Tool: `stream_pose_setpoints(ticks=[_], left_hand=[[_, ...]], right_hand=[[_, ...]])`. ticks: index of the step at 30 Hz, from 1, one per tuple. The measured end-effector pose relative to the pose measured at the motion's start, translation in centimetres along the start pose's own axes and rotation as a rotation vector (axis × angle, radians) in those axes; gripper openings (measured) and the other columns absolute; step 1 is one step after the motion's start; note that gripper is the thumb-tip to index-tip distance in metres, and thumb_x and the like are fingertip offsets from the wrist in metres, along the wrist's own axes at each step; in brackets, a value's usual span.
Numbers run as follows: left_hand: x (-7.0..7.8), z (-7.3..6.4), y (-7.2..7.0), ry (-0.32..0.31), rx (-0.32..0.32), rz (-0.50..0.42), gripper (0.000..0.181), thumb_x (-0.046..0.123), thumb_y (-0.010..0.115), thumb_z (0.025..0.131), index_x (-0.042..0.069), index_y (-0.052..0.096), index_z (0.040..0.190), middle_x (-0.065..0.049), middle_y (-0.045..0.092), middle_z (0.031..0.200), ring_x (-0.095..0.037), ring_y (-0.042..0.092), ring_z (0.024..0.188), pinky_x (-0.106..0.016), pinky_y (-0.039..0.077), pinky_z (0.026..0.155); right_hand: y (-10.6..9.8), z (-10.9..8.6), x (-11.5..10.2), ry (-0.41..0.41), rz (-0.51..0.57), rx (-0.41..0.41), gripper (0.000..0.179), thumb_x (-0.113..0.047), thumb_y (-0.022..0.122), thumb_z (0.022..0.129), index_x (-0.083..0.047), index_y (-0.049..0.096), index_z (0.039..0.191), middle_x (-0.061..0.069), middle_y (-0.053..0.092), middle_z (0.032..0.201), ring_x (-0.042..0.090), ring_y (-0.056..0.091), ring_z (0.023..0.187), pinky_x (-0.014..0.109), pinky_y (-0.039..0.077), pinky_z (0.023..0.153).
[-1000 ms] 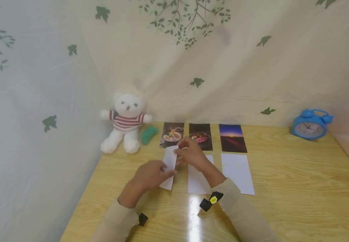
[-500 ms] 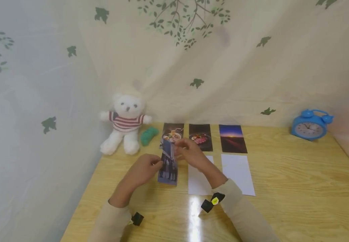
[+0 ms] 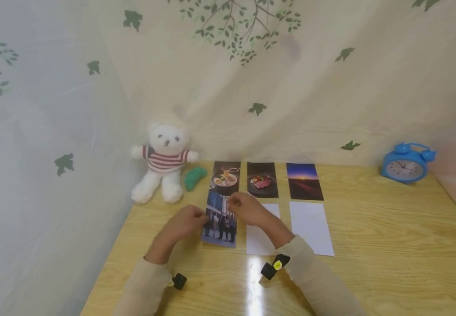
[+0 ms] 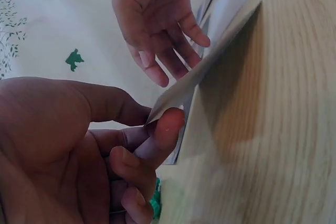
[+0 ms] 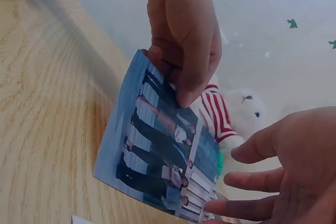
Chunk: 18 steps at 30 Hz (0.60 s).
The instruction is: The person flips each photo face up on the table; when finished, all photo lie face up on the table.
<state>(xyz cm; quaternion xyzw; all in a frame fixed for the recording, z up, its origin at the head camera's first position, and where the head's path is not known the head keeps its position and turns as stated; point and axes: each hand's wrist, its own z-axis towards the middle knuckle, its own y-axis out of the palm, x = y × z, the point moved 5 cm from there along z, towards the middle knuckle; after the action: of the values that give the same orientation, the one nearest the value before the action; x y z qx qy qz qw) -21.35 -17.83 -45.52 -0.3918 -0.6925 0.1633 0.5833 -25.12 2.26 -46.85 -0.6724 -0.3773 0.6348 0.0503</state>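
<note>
A photo card point(image 3: 221, 221) of a group of people before tall buildings lies picture side up below the noodle-bowl picture point(image 3: 226, 175). Its edge is pinched between the thumb and index finger of my left hand point(image 3: 182, 224), and the left wrist view shows the card point(image 4: 176, 94) tilted off the table. By its opposite edge is my right hand point(image 3: 251, 211), its fingers point(image 5: 252, 181) spread and apart from the thumb. Whether a right fingertip touches the card is hard to tell. Partly under my right wrist lies a white card point(image 3: 260, 241).
Along the back lie a meat-dish picture point(image 3: 262, 181) and a sunset picture point(image 3: 305, 182). Another white card point(image 3: 311, 228) is at the right. A teddy bear point(image 3: 165, 162) and green object point(image 3: 194, 177) sit left; a blue alarm clock point(image 3: 404, 163) stands far right on the wooden table point(image 3: 390, 245).
The card has turned over from its white side to its picture side and come lower toward the table. My left hand has shifted left; my right hand has let go of it and dropped slightly.
</note>
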Motion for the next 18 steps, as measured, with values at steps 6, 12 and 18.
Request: stream_pose_setpoints(ticks=[6, 12, 18], left_hand=[[-1.2, 0.5, 0.6, -0.072, 0.032, 0.083, 0.043, 0.029, 0.07, 0.1, 0.016, 0.054, 0.063, 0.004, 0.051, 0.059, -0.012, 0.045, 0.055, -0.026, 0.037, 0.053], [-2.4, 0.9, 1.1, -0.129, 0.095, 0.199, 0.038, 0.036, 0.074, 0.096, 0.016, 0.061, 0.067, 0.002, 0.06, 0.066, -0.015, 0.052, 0.06, -0.029, 0.04, 0.055], [-2.4, 0.7, 1.1, -0.163, 0.125, 0.266, 0.04, 0.04, 0.076, 0.094, 0.016, 0.06, 0.067, 0.001, 0.061, 0.067, -0.018, 0.054, 0.061, -0.032, 0.039, 0.054]], right_hand=[[0.1, -0.5, -0.5, -0.018, -0.071, 0.007, 0.023, -0.025, 0.06, 0.104, -0.009, 0.068, 0.119, 0.014, 0.071, 0.123, 0.029, 0.068, 0.11, 0.048, 0.058, 0.093], [0.3, -0.6, -0.6, 0.009, -0.121, -0.002, 0.025, -0.025, 0.06, 0.104, -0.009, 0.069, 0.121, 0.016, 0.071, 0.13, 0.031, 0.068, 0.118, 0.052, 0.055, 0.102], [0.1, -0.7, -0.5, 0.003, -0.127, -0.025, 0.024, -0.025, 0.058, 0.106, -0.01, 0.07, 0.121, 0.015, 0.072, 0.131, 0.032, 0.069, 0.121, 0.052, 0.056, 0.103]])
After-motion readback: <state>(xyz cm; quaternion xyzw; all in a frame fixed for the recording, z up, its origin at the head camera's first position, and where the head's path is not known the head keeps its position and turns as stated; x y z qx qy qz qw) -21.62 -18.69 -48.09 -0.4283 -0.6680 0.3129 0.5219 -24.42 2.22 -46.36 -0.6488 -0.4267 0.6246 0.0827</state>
